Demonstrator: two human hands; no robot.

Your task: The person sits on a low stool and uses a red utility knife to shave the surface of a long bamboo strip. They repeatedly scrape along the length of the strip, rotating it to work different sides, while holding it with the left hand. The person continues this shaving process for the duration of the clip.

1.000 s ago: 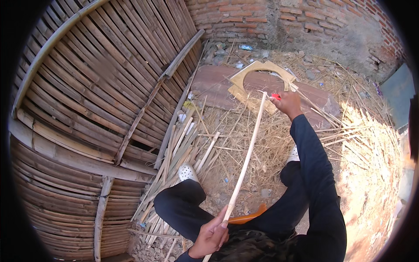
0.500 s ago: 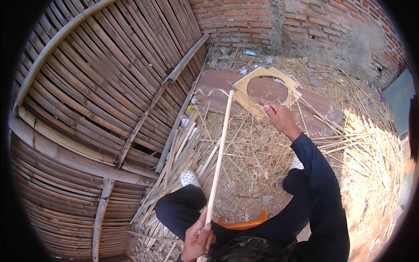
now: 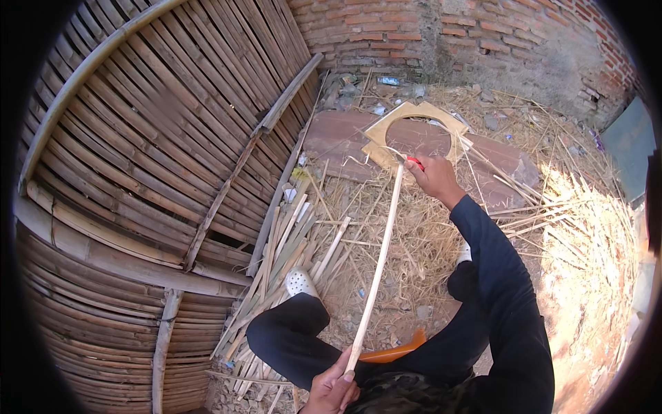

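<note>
A long pale bamboo strip runs away from me, its near end gripped in my left hand by my lap. My right hand is closed round the red handle of a small knife. The knife's blade meets the far end of the strip, where a thin curled shaving shows. Just beyond lies a yellowish board with a large round hole, resting on a brown plank.
Split bamboo strips are piled left of my foot in a white shoe. Shavings litter the ground. A bamboo slat wall stands at left, a brick wall behind. Something orange is beneath me.
The strip's far end has swung right to meet the knife. My left hand has shifted slightly right and nearer, and my right hand has moved a little toward the strip.
</note>
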